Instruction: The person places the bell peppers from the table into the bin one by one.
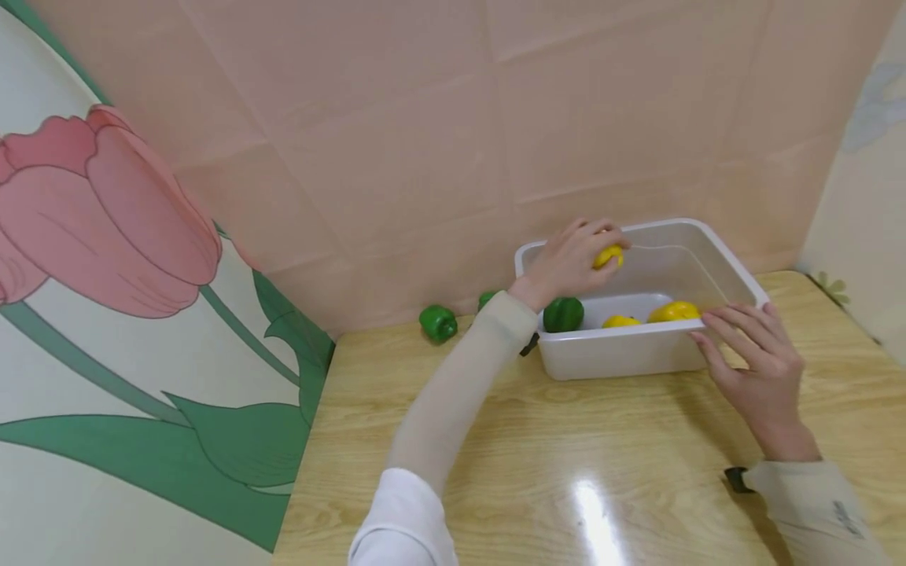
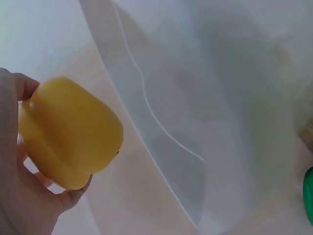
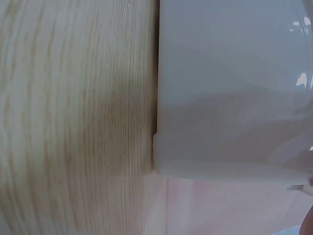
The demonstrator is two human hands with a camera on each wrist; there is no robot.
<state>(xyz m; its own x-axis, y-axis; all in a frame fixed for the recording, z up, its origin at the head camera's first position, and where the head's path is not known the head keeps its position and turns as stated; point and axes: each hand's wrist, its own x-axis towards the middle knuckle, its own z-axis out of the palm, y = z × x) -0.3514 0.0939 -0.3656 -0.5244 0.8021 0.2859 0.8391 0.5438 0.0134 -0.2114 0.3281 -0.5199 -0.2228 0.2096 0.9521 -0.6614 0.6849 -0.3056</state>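
Yellow pepper (image 1: 609,256) is in my left hand (image 1: 566,263) rn, fingers curled round it, held up over the back left corner of the white tub (image 1: 616,354). Wrist cam shows it up close (image 2: 68,132), thumb and fingertips wrapped under it w/ the tub's pale inner wall (image 2: 205,98) right beside.

Going left to right on the wood table (image 1: 531,440): one green pepper (image 1: 437,322) sits near the back edge by the pink wall, well apart from the tub. A 2nd green one (image 1: 486,299) is mostly hidden behind my left forearm, just left of the tub. Inside the tub there's another green pepper (image 1: 563,314) at the left end, then 2 more yellow ones (image 1: 620,321) and (image 1: 674,311) lying on the bottom twd the middle/right.

Right hand (image 1: 753,358) is at the tub's front right corner, fingers fairly straight and spread, tips touching the rim, not gripping anything. Right wrist cam just shows the tub's outer wall (image 3: 230,88) sitting on the tabletop (image 3: 73,122).
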